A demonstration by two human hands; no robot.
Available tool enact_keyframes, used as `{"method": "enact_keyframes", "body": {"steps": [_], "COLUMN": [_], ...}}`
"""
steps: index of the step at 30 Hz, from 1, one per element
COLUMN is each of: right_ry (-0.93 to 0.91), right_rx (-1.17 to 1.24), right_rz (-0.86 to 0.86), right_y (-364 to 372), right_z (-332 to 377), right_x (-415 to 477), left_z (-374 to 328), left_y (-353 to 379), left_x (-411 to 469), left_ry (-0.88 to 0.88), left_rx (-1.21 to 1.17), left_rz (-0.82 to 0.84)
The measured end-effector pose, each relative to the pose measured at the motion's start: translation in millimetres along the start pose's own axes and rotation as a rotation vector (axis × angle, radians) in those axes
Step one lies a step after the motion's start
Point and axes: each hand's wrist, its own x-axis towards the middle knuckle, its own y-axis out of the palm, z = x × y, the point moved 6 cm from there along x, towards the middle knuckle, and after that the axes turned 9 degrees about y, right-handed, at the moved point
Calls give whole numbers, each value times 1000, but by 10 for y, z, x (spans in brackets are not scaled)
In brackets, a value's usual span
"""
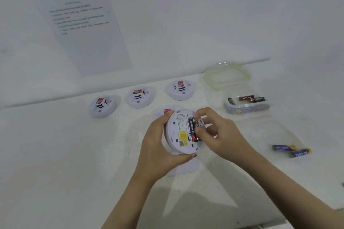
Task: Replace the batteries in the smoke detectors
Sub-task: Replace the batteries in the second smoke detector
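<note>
My left hand [160,147] grips a round white smoke detector [179,132] tilted on edge above the table, its back facing me with a yellow label. Its open battery bay holds a blue battery and a black-and-red battery [194,130]. My right hand [217,132] pinches the black-and-red battery with thumb and fingers at the bay. Three more detectors [103,106] [139,96] [180,89] sit in a row behind, and another [167,112] is partly hidden behind my left hand. Two blue batteries [292,150] lie loose at the right.
A clear plastic box [247,106] with several red and black batteries stands at the right, its green-rimmed lid [227,77] behind it. A printed sheet [83,24] hangs on the white wall. A white round cover [184,167] lies under my hands.
</note>
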Motion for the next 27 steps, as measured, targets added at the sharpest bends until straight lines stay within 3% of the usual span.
{"method": "enact_keyframes", "body": {"steps": [18,22,27], "right_ry": [52,-91,-175], "right_rx": [-8,-160,-27], "right_rz": [-90,-293,-401], "right_y": [-984,-1175,-1410], "right_z": [-340,-377,-477], "right_x": [-59,-136,-313], "left_z": [-478,-547,-569], "left_y": [810,1002,1132], "left_x": [444,492,570], "left_ry": [149,162,165], "left_rx": [-20,-14,-7], "left_rz": [48,75,67]}}
